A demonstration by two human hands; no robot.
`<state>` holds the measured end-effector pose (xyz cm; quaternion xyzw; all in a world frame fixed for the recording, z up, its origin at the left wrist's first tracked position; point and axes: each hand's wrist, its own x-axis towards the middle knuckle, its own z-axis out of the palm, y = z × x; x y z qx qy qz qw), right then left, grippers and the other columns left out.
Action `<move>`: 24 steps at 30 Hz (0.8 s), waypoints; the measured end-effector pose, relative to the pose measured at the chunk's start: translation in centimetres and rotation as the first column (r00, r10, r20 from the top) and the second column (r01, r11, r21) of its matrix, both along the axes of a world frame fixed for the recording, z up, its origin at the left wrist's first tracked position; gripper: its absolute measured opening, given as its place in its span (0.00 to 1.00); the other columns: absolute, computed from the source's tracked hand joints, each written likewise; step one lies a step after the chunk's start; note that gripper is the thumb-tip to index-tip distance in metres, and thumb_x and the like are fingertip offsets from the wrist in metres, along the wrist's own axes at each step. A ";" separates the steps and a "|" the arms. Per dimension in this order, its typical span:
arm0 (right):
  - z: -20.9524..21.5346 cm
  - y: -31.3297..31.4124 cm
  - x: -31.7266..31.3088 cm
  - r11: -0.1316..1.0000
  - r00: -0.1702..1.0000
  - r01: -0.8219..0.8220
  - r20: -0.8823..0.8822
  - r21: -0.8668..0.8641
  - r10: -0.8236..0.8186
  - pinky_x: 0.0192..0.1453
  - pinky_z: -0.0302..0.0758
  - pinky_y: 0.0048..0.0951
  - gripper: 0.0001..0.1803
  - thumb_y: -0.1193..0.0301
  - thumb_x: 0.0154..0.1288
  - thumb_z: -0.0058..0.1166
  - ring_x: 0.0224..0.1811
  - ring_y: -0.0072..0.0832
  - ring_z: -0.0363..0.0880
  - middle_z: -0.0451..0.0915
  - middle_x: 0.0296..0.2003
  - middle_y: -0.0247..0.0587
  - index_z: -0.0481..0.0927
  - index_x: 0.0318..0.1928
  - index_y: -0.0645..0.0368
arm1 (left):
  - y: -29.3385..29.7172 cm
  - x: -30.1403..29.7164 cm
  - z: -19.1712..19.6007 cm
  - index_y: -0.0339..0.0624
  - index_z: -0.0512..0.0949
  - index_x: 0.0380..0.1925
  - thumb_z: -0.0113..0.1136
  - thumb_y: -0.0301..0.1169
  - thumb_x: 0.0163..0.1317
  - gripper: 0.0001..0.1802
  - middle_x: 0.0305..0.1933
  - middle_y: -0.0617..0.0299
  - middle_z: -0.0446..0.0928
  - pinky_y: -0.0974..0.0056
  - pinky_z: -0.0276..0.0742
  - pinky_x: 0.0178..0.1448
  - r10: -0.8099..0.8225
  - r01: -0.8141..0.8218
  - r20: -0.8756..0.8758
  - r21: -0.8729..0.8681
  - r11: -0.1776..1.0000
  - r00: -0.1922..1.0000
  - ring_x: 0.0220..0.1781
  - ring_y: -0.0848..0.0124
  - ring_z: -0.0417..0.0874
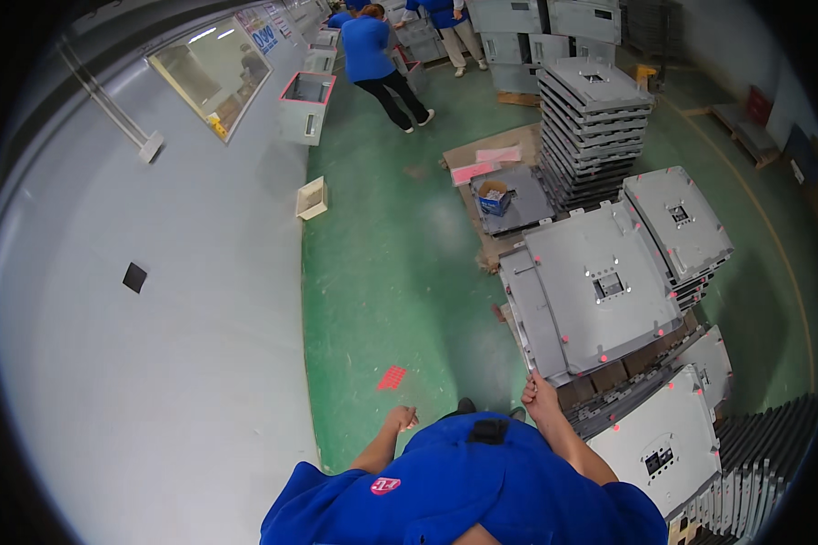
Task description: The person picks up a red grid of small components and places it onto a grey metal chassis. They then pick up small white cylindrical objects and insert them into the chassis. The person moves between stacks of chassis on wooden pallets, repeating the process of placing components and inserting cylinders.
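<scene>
Landmark for this entry: the grey panel lying flat on top of the nearest stack.

Right hand: at the panel's near left corner, grip closed into a fist on or against the edge there. I cannot tell whether the fingers truly pinch the metal or only rest on it.

Left hand: well to the left of the panel, over the green floor, fingers curled together, holding nothing that I can see.

Key relation: the panel lies ahead and to the right of the right hand. Its long edge runs away from the body, tilted right. The right hand is much the nearer one.

Panel detail: a square cut-out near its middle, small pink dots along its rim.

Packages and marks, all placed from the panel:
- pink patch of small squares on the floor, to the near left;
- blue carton, open top, beyond it on a flat grey sheet;
- pink sheets on cardboard, farther beyond;
- small cream box, far left by the wall.

More grey panels stand to the near right.
</scene>
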<state>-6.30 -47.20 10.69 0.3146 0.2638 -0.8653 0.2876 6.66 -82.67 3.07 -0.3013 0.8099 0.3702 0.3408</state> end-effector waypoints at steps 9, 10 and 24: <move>2.1 -1.4 -0.1 0.993 0.986 -0.069 -0.145 0.097 0.083 0.21 0.59 0.18 0.09 0.72 0.55 0.50 0.19 0.17 0.61 0.65 0.20 0.31 0.71 0.34 0.64 | 1.4 -2.1 1.6 0.34 0.77 0.16 0.32 0.43 0.57 0.29 0.19 0.55 0.77 0.66 0.75 0.34 -0.083 0.081 0.039 0.039 0.996 0.996 0.23 0.67 0.80; 2.0 -1.7 -0.1 0.992 0.984 -0.070 -0.155 0.101 0.085 0.21 0.60 0.18 0.09 0.72 0.55 0.50 0.19 0.17 0.62 0.66 0.21 0.32 0.72 0.35 0.65 | 1.1 -2.3 1.7 0.34 0.77 0.16 0.33 0.43 0.58 0.29 0.19 0.55 0.77 0.66 0.75 0.34 -0.095 0.094 0.037 0.038 0.995 0.995 0.24 0.67 0.80; 2.6 -12.7 -4.2 0.963 0.988 -0.037 -0.138 0.266 0.076 0.15 0.49 0.15 0.10 0.67 0.57 0.49 0.13 0.12 0.52 0.59 0.15 0.24 0.67 0.24 0.58 | -10.5 -6.4 -3.7 0.34 0.77 0.15 0.37 0.44 0.55 0.27 0.16 0.52 0.75 0.62 0.75 0.28 -0.072 0.072 0.000 0.057 0.996 0.997 0.22 0.64 0.79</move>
